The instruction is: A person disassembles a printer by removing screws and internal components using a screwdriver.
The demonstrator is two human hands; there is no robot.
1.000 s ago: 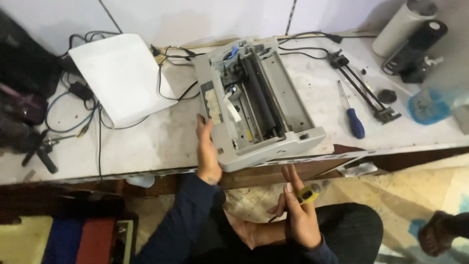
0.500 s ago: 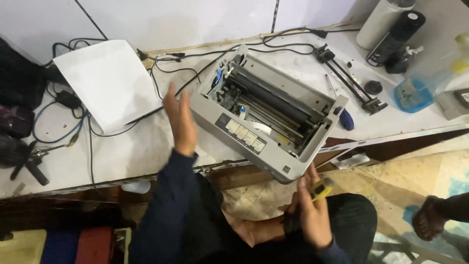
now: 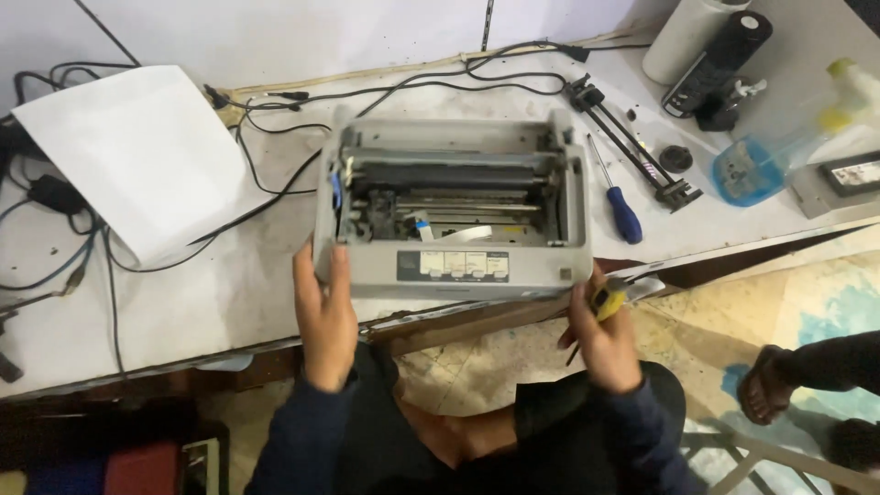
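Grey plastic housing identifies the unit in hand: an opened printer with its top cover off, sitting at the near edge of the white table.

Head view: we grip the printer at its front corners. Our left hand, at 8 o'clock of the housing, lies flat with its thumb hooked over the front-left corner. Our right hand, at 4 o'clock, is closed around a yellow-handled screwdriver while pressing against the front-right corner.

We judge the step in hand to be squaring the unit to the table edge. The next move calls for a stable housing before the tool enters the mechanism.

At 3 o'clock lies a blue-handled screwdriver; at 9 o'clock a white sheet among black cables.
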